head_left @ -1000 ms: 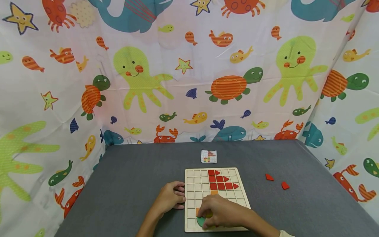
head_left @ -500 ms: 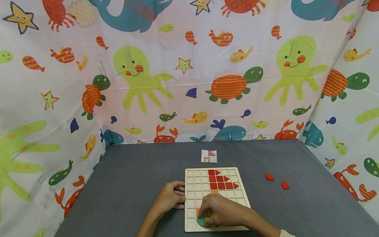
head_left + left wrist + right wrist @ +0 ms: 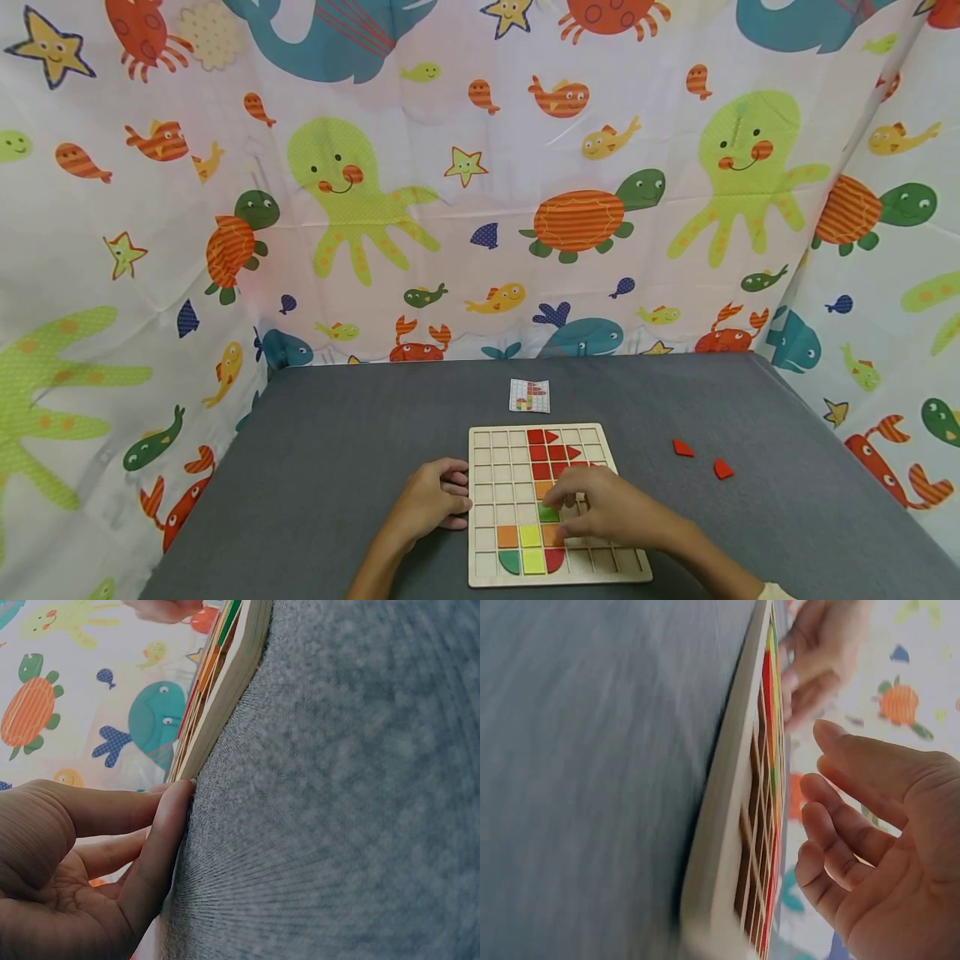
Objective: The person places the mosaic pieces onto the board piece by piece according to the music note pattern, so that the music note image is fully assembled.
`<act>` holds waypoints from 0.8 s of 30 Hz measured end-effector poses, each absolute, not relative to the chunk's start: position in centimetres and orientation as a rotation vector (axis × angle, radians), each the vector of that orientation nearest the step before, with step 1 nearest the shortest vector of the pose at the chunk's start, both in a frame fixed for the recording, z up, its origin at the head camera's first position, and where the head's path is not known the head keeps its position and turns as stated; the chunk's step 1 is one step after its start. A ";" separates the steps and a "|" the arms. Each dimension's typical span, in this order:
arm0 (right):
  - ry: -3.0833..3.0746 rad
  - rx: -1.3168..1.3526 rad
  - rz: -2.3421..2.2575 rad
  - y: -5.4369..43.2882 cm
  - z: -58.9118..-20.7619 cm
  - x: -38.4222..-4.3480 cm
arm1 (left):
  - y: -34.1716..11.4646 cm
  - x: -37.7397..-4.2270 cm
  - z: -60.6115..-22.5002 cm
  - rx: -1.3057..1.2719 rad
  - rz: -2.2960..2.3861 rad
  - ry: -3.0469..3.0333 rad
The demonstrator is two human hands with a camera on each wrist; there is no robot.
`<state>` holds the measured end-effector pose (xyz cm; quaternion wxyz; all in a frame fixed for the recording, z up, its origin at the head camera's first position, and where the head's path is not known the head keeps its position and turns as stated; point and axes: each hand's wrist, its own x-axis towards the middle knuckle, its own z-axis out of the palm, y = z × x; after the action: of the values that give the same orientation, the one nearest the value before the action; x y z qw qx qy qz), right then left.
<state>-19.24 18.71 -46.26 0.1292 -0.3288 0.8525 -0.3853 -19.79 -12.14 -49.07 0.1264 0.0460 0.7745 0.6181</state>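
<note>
In the head view a pale wooden grid board (image 3: 487, 575) lies on the table. My left hand (image 3: 429, 498) holds its left edge, thumb and a finger meeting there in the left wrist view. My right hand (image 3: 600, 508) hovers over the board, fingers loosely bent and holding nothing; the right wrist view shows the fingers (image 3: 840, 825) apart from the board. On the bottom row sit a green rounded piece (image 3: 509, 562), a yellow square (image 3: 533, 562) and a red rounded piece (image 3: 554, 560). Above are orange squares (image 3: 507, 536), another yellow square (image 3: 529, 535) and a green square (image 3: 548, 513).
Red squares and triangles (image 3: 558, 452) fill cells near the board's far side. Two loose red rounded pieces (image 3: 722, 469) lie right of the board. A small printed pattern card (image 3: 529, 396) lies behind it. A sea-animal curtain (image 3: 465, 250) surrounds the grey table (image 3: 360, 417).
My right hand has lifted from the yellow and green pieces at the board's bottom and moved up and right, uncovering the lower rows. My left hand stays at the board's edge.
</note>
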 end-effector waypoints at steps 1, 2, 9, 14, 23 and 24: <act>2.500 -0.960 -1.125 19.3 -46.2 -19.3 | -12.1 -19.8 -49.1 0.134 1.799 2.255; 2.521 -0.962 -1.129 20.0 -46.2 -19.4 | -12.2 -19.8 -49.1 0.133 1.800 2.254; 2.656 -0.773 -1.139 24.3 -45.6 -19.7 | -12.2 -19.7 -49.0 0.141 1.808 2.247; 2.766 -0.649 -1.114 27.4 -45.5 -19.8 | -12.2 -19.6 -48.9 0.142 1.811 2.244; 2.896 -0.491 -1.061 32.2 -45.4 -20.0 | -12.2 -19.6 -48.9 0.131 1.803 2.249; 2.895 -0.473 -1.053 32.7 -45.5 -20.0 | -12.2 -19.6 -48.9 0.131 1.803 2.250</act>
<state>-20.00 32.66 -45.45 0.0124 -0.1516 0.9288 -0.3379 -19.63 -12.18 -48.90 0.1274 0.0452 0.7733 0.6195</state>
